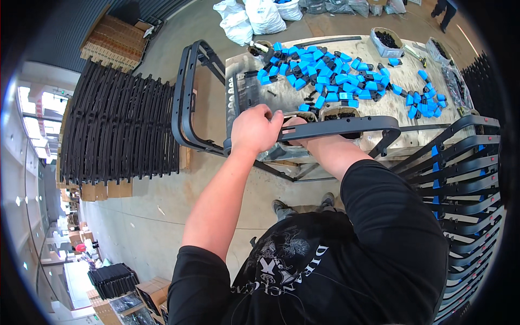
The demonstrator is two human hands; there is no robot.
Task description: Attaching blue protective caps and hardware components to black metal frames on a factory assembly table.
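Observation:
A black bent metal frame (341, 127) with holes along its bar lies across the near edge of the worktable. My left hand (255, 130) is closed around its left part, the thumb toward the bar. Behind the bar, my right hand (296, 131) reaches down at a tub (298, 115); the bar and the hand's own angle hide its fingers, so its grip cannot be seen. Beside it stands another tub (340, 110) of small black parts. Beyond both, a heap of blue-and-black plastic pieces (330, 76) spreads over the wooden worktable (252, 89).
Another black frame (187, 97) stands at the table's left. Stacked black frames (119, 127) rise farther left, and more frames (466, 200) are racked close on my right. Tubs of black parts (387, 40) sit along the far edge. White sacks (264, 16) rest on the floor behind.

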